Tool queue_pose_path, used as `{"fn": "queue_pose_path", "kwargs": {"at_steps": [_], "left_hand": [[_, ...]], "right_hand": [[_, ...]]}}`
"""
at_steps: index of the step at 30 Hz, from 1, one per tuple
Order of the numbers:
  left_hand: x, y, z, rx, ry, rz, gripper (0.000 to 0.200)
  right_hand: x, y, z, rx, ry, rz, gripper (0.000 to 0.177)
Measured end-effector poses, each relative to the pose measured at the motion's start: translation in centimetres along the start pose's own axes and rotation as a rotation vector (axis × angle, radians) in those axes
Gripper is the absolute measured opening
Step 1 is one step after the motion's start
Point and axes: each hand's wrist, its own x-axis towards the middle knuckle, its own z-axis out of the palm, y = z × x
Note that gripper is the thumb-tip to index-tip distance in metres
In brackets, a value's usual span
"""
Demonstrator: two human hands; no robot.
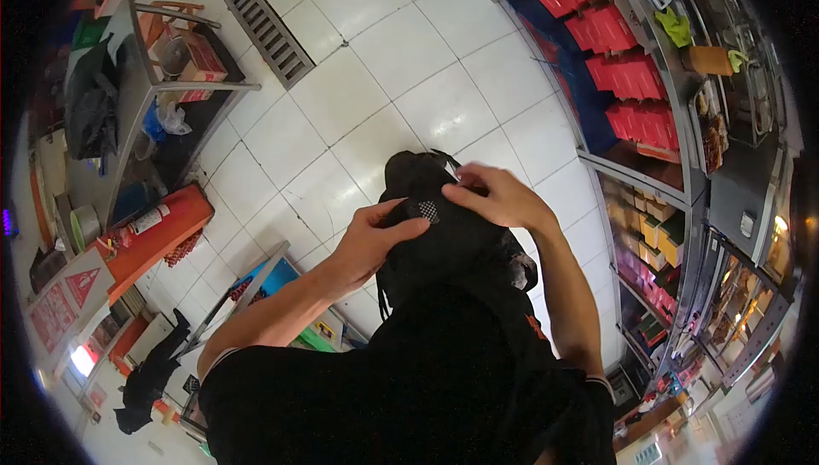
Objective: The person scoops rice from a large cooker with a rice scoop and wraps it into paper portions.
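Note:
Black cloth (444, 247), perhaps an apron or bag, hangs at the front of the body over the floor. A small black-and-white checked patch (428, 212) shows on it between the hands. My left hand (380, 235) pinches the cloth just left of the patch, thumb pointing right. My right hand (495, 196) is at the upper right of the patch, its thumb and bent fingers closed on the dark cloth. What exactly lies between the fingertips is hard to make out against the black.
White floor tiles (341, 98) with a metal drain grate (260, 21) lie ahead. At left stand a metal table (192, 86) and an orange-red box (171, 222). Shelving (695, 200) with red boxes (627, 77) runs along the right.

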Motion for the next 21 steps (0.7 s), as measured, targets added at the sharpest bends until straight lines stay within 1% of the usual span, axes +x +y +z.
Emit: {"fn": "queue_pose_path", "kwargs": {"at_steps": [1,2,3,4,5,7,8,9,10,11,13,14,16,18,20,21], "left_hand": [[-0.2,-0.4,0.2,-0.005,-0.004,-0.015,0.037],[-0.5,-0.9,0.2,0.072,0.028,0.086,0.04],[-0.6,-1.3,0.3,0.141,0.066,0.19,0.044],[-1.3,-0.8,0.4,0.208,0.059,0.124,0.054],[-1.6,-0.9,0.2,0.195,0.065,0.106,0.054],[-2.0,-1.4,0.0,0.2,0.013,0.158,0.058],[-1.9,-1.7,-0.2,0.192,0.017,0.146,0.058],[-2.0,-2.2,-0.5,0.156,-0.01,0.209,0.059],[-2.1,-2.6,-0.6,0.118,-0.036,0.27,0.061],[-2.3,-3.0,-0.7,0.112,-0.03,0.255,0.061],[-2.6,-3.3,-1.1,0.097,-0.068,0.307,0.065],[-2.5,-3.4,-1.3,0.092,-0.064,0.288,0.065],[-2.6,-3.7,-1.6,0.142,-0.094,0.335,0.068],[-2.6,-3.6,-1.8,0.136,-0.095,0.335,0.067],[-2.8,-3.6,-1.9,0.131,-0.095,0.335,0.066],[-2.8,-3.5,-2.0,0.178,-0.101,0.374,0.06]], "right_hand": [[0.2,0.6,0.0,-0.043,-0.201,0.182,0.047],[-0.7,-1.5,-1.0,-0.011,-0.262,0.191,0.049],[-1.0,-1.3,-1.1,-0.013,-0.275,0.204,0.049],[-1.4,-0.8,-1.2,0.059,-0.308,0.117,0.057],[-1.8,-0.7,-1.0,0.139,-0.338,0.035,0.065],[-2.3,-1.4,-1.1,0.192,-0.377,0.075,0.064],[-2.6,-1.7,-0.9,0.141,-0.343,0.041,0.063],[-2.9,-1.7,-0.5,0.095,-0.31,0.01,0.063],[-3.1,-1.5,-0.2,0.104,-0.269,-0.071,0.063],[-3.3,-1.7,0.0,0.114,-0.277,-0.06,0.063],[-3.5,-2.5,0.0,0.082,-0.257,-0.117,0.063],[-3.6,-2.7,0.2,0.066,-0.25,-0.126,0.062],[-3.8,-2.7,0.3,0.081,-0.275,-0.107,0.063],[-3.7,-3.0,0.2,0.075,-0.29,-0.108,0.064],[-3.8,-3.6,0.5,0.157,-0.229,-0.195,0.068],[-3.8,-3.6,0.3,0.16,-0.226,-0.191,0.068]]}}
